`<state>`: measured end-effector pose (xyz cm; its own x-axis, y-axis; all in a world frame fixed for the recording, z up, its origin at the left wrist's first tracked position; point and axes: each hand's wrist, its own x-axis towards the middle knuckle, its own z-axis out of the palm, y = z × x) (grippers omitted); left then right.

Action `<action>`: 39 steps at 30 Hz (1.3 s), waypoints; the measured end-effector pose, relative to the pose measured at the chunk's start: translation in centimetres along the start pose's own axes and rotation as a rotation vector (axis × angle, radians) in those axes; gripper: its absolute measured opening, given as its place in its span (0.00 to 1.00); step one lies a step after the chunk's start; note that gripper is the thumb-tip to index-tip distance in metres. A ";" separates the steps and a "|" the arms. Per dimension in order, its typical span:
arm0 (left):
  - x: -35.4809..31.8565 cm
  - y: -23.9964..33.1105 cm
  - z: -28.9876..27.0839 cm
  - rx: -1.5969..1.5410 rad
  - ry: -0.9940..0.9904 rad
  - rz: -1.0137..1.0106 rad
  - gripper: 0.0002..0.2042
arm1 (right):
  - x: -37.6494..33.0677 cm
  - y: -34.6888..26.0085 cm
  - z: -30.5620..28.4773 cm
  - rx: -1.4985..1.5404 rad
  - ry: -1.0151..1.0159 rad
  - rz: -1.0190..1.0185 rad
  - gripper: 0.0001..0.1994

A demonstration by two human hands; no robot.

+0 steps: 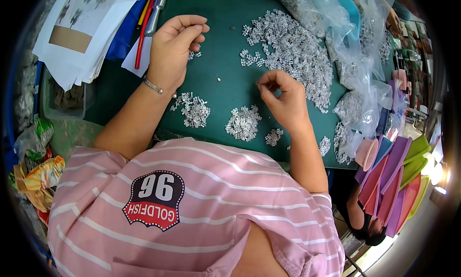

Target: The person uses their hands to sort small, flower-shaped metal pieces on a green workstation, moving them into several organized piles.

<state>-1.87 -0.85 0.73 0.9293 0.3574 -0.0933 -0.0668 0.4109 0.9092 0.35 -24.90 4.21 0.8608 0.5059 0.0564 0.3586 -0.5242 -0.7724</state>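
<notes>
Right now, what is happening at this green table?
A person in a pink striped shirt sorts small silver parts on a green mat. The left hand is curled over a few parts. The right hand pinches something tiny beside the big pile. Three small piles lie near the body. Clear bags lie on the right.

Small-parts workshop: heaped metal pieces (293, 46), green worktable (225, 18)

Person, seen from above: short-sleeved top in pink with thin white horizontal stripes, sleeves ending above the elbows. Chest patch, shield-shaped, black above and red below, white edging and white print. Left wrist: slim silver bracelet (153, 86). Forearms bare; right wrist unadorned.
</notes>
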 end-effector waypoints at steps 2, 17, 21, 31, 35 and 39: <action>0.2 -0.2 -0.1 -0.004 -0.009 0.000 0.08 | 0.1 0.1 0.0 -0.100 0.034 -0.086 0.06; 0.3 -0.3 -0.1 -0.003 0.000 -0.012 0.08 | -3.3 -0.1 -0.4 -0.157 -0.135 -0.159 0.09; 0.2 -0.4 -0.2 -0.006 0.006 -0.005 0.08 | -3.6 0.2 -0.2 -0.145 -0.114 -0.158 0.08; 0.2 -0.3 -0.1 -0.004 0.005 -0.010 0.08 | -2.1 1.5 0.3 -0.220 0.130 -0.181 0.08; 0.2 -0.2 -0.1 -0.009 0.009 -0.014 0.08 | -1.2 1.2 0.1 -0.249 0.050 -0.196 0.09; 0.2 -0.2 0.1 0.004 0.014 -0.021 0.08 | 1.5 0.5 1.5 -0.215 0.130 -0.361 0.09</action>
<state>-1.64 -0.92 0.51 0.9251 0.3610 -0.1181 -0.0458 0.4147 0.9088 1.31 -23.38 2.98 0.6999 0.5993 0.3885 0.7000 -0.4676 -0.5398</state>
